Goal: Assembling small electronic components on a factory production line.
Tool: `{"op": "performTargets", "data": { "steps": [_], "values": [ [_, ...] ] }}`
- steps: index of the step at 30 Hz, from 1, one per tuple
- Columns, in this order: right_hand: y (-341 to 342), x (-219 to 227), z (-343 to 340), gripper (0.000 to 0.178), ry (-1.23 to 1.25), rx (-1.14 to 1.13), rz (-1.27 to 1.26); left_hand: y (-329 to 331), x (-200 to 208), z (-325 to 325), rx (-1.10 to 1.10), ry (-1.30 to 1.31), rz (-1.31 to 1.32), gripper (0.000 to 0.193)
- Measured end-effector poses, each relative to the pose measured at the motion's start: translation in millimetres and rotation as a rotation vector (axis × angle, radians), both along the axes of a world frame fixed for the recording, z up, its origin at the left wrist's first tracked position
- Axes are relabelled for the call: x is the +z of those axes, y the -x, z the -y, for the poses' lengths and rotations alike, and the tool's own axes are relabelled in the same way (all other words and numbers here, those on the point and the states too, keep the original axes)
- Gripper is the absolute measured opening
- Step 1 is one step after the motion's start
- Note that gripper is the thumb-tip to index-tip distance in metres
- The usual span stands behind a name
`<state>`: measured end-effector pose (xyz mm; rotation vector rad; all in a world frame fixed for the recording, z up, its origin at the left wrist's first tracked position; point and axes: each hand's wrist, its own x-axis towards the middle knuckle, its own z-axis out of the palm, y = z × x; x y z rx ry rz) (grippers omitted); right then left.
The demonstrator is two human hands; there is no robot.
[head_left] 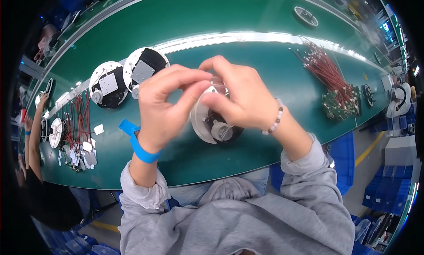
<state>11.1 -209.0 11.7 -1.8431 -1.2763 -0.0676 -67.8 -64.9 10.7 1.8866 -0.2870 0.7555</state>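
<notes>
1. Surface: green table; a pale metal strip divides it from a green belt, which bears a white wheel-like disc.
2. Room: blue bins and a yellow floor line at right; at far left, another person's arm reaches out.
3. On table, left: two black-and-white discs with silver plates, side by side; farther left, a bunch of red wires. Right: a larger wire bundle with green circuit boards.
4. Work disc: on the table in front of the person, beneath both hands, partly covered. Whitish curved rim, dark inner part, small round silvery part near the lower edge.
5. Left hand: thumb and forefinger nearly together above the disc. Right hand: fingers curled, close to the left fingertips. Cannot tell whether either grips anything.
</notes>
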Motion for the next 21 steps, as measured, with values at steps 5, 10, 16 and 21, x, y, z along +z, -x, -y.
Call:
{"op": "performTargets", "data": {
  "steps": [5, 10, 16, 21],
  "values": [
    [-4, 0, 17, 0.006, -0.074, 0.015, 0.096, 0, -6, -5, -0.021, 0.155, -0.084, 0.010],
    [-5, -11, 30, 0.008, -0.074, -0.044, 0.287, -3, -29, -4, -0.022, -0.045, -0.174, 0.017],
    [-20, -24, 39, 0.004, 0.090, -0.015, 0.204, -2, -49, -2, 0.076, -0.049, -0.448, 0.023],
    [-23, -23, 27, 0.005, 0.140, 0.019, 0.174, -2, -57, -3, 0.043, 0.083, -0.475, 0.022]
  ]
}}
